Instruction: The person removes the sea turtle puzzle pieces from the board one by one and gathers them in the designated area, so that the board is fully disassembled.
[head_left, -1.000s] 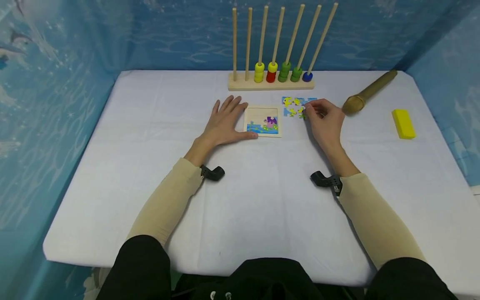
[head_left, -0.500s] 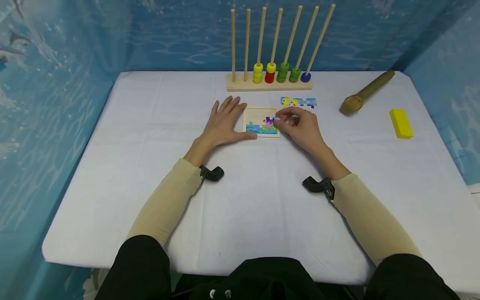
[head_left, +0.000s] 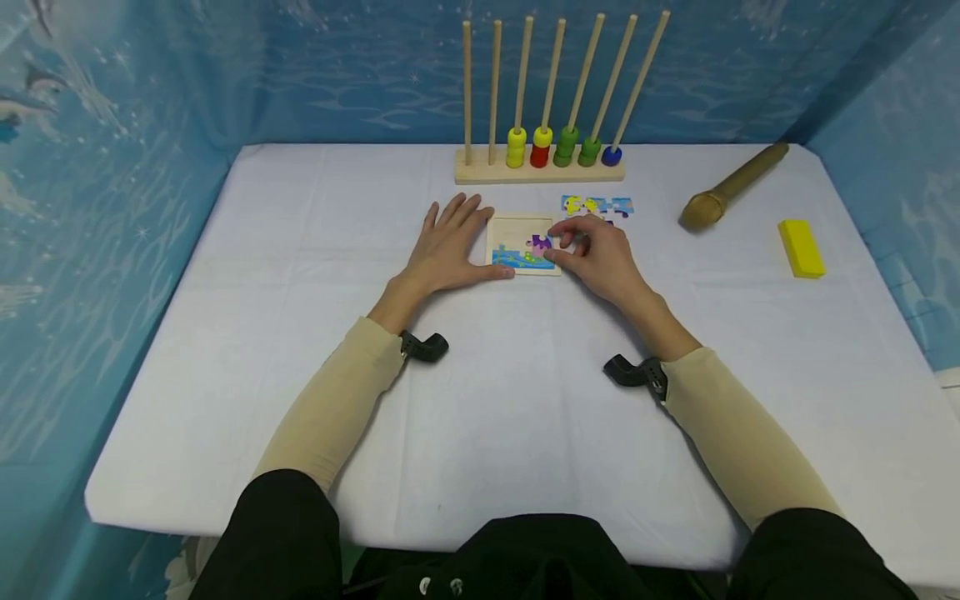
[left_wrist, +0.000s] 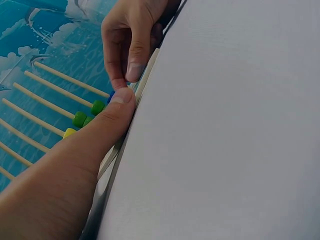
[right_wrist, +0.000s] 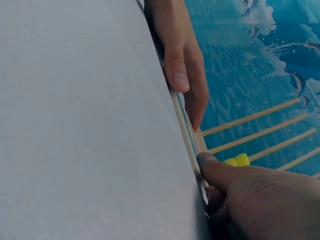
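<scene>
A small square wooden puzzle tray (head_left: 517,220) lies on the table, with jigsaw pieces (head_left: 513,257) in blue, pink and purple along its bottom and right side. My left hand (head_left: 450,242) lies flat with spread fingers at the tray's left edge, its thumb along the lower left corner. My right hand (head_left: 600,258) is over the tray's right edge, thumb and index finger pinching a puzzle piece that the fingers mostly hide. Loose jigsaw pieces (head_left: 597,205) with yellow and blue print lie just beyond the right hand, which partly covers them. In the left wrist view, the left thumb (left_wrist: 120,102) touches the tray's edge.
A wooden peg stand (head_left: 540,171) with coloured beads stands at the table's back. To the right lie an olive-brown, club-shaped object (head_left: 731,187) and a yellow block (head_left: 802,248). A white cloth (head_left: 480,417) covers the table, and blue printed curtains (head_left: 360,75) surround it.
My right hand has moved left from the loose pieces to the tray's right side, and its fingertips shifted slightly there in the last half second. The left hand has stayed in place.
</scene>
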